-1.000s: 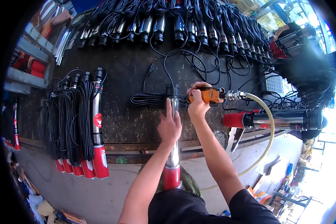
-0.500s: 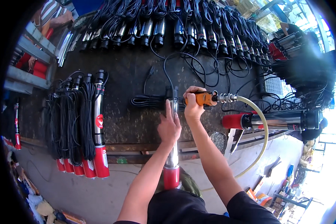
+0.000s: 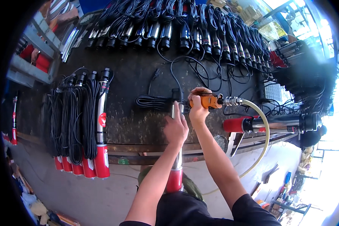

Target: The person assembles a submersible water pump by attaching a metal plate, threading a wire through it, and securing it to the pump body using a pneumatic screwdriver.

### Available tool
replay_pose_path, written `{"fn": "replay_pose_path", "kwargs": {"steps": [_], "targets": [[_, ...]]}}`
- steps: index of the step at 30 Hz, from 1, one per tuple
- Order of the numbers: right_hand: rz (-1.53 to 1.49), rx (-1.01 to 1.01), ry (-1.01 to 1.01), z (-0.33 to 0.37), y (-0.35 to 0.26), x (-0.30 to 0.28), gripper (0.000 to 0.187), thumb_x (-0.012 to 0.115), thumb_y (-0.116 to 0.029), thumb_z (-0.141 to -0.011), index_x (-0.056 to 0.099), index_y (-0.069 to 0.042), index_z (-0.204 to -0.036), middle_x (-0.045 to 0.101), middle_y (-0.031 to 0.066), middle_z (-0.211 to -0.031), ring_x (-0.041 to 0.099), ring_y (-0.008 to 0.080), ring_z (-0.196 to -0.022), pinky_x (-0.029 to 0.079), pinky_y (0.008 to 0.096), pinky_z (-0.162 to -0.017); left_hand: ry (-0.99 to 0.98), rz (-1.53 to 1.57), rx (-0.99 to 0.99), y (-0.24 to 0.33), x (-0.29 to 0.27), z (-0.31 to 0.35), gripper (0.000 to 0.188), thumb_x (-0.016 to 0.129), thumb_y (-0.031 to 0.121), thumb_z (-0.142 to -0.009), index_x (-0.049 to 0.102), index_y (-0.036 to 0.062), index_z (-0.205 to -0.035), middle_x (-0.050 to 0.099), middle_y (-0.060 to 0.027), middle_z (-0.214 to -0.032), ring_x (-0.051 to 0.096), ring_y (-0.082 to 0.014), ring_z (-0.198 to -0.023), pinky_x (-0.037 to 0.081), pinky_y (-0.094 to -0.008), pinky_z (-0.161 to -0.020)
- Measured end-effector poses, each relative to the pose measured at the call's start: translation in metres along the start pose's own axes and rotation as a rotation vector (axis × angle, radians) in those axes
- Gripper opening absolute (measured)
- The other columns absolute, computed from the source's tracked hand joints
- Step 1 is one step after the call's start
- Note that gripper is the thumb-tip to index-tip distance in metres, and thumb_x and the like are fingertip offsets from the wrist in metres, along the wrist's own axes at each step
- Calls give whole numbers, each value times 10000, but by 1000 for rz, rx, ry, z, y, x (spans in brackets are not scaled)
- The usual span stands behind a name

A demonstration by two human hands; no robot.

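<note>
Hold the driver [image 3: 210, 101] square, right hand [image 3: 198, 109] clamped round it; left hand [image 3: 176, 130] — thumb and index apart, rest unclear — should steady the tube [image 3: 179, 160] over the table's near edge [image 3: 139, 148].

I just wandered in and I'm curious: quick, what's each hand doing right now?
Left hand: laid over the silver tube; whether it grips cannot be told.
Right hand: closed, holding the orange tool.
</note>
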State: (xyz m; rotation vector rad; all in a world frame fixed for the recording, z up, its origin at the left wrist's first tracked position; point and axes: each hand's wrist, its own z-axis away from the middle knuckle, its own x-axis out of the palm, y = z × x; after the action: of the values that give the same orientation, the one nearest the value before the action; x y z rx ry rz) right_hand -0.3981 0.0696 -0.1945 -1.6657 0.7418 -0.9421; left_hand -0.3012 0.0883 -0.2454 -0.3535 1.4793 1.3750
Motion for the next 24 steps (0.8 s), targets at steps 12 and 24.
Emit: {"fn": "replay_pose_path", "kwargs": {"steps": [12, 24], "targets": [[84, -15, -124, -5, 6, -2, 219, 527, 27, -833, 535, -25, -1045, 594, 95, -893, 587, 164, -738, 510, 300, -718, 57, -2, 33, 0, 3, 1, 705, 544, 346, -983, 220, 274, -1605, 558, -211, -979, 674, -305, -708, 593, -387, -588], [204, -82, -208, -11, 7, 1, 228, 565, 44, -800, 549, -17, -1020, 611, 86, -870, 596, 152, -732, 507, 279, -687, 85, -55, 28, 3, 5, 5, 736, 594, 327, -965, 226, 262, -1600, 549, -200, -1005, 669, -337, -805, 591, -393, -608]]}}
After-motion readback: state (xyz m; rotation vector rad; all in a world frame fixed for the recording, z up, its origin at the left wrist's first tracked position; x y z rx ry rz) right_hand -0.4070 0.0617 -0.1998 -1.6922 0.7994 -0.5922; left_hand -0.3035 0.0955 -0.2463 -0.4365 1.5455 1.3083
